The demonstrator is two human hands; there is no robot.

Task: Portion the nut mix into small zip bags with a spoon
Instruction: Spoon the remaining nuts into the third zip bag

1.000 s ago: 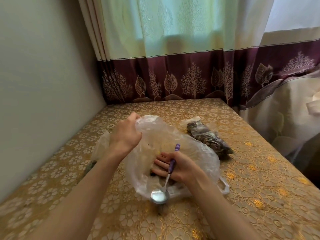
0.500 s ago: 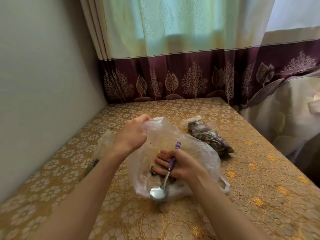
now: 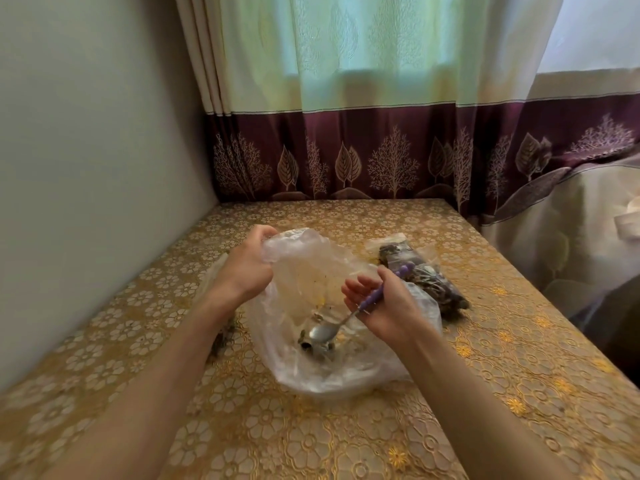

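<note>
The left hand (image 3: 247,268) grips the plastic bag's (image 3: 311,271) far rim while the right hand (image 3: 384,306) holds a purple-handled spoon (image 3: 325,330) inside; no writing shows.

Shiny metal spoon (image 3: 323,331), clear crinkled plastic bag (image 3: 311,271), embossed glossy tablecloth (image 3: 485,375)

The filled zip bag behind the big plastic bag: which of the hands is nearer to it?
Right. The right hand, holding the spoon, is just beside the filled zip bag; the left hand grips the big plastic bag rim, on its far side.
</note>
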